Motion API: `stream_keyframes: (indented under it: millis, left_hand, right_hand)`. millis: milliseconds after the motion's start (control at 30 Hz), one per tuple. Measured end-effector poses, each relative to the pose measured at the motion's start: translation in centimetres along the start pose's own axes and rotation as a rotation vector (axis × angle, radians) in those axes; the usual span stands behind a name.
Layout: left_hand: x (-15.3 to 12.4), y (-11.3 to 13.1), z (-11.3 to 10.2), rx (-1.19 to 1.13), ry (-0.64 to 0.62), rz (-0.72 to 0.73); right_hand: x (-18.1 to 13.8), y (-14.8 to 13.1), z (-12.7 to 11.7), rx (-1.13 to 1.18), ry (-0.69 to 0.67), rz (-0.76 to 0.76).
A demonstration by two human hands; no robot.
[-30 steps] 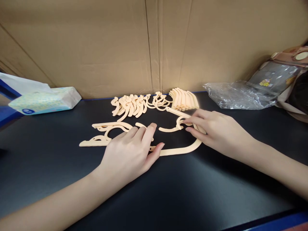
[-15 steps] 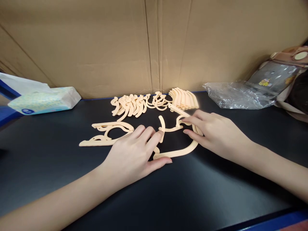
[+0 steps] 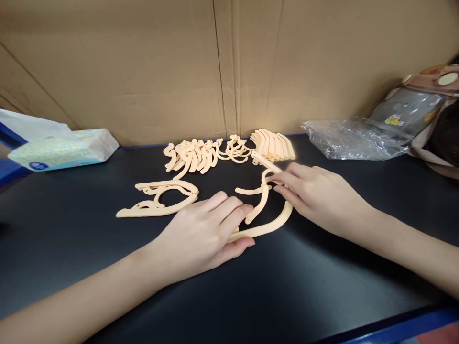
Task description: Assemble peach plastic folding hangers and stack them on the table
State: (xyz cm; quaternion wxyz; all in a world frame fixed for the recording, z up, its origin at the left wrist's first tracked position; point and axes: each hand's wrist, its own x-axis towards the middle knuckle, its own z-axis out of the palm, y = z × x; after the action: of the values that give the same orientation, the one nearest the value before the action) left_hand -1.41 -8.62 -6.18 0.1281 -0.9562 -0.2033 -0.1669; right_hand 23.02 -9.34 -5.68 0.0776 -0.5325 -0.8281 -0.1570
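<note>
A cream plastic folding hanger (image 3: 268, 228) lies spread on the dark table, with its curved arms opening to the left. My left hand (image 3: 210, 229) is closed around the end of its near arm, fingers curled and thumb alongside. My right hand (image 3: 315, 193) pinches the hanger's joint end and a small curved piece (image 3: 251, 191) with thumb and fingers; the joint itself is hidden. A slanting curved strip (image 3: 258, 205) touches that piece, its lower end by my left fingertips. Left of my left hand rests another folding hanger (image 3: 172, 210), its two arms side by side.
Along the cardboard wall (image 3: 143, 71) lie a pile of short curved pieces (image 3: 193, 155), several ring-like hooks (image 3: 233, 149) and a neat stack of hanger arms (image 3: 274, 145). A tissue pack (image 3: 68, 149) is at left. Clear plastic wrap (image 3: 355, 141) and a transparent bag (image 3: 409, 112) lie at right.
The curved strip by my left fingers has shifted right and turned, its upper end now against the small curved piece. My left fingers have drawn back slightly toward me. My right hand stays nearly in place.
</note>
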Motion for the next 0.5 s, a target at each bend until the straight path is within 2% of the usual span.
stream_keyframes:
  millis: [500]
  left_hand:
    - [0.22,0.08,-0.09,-0.049,-0.025,0.066]
  right_hand:
    - [-0.11,-0.13,0.02,-0.007,0.038,-0.067]
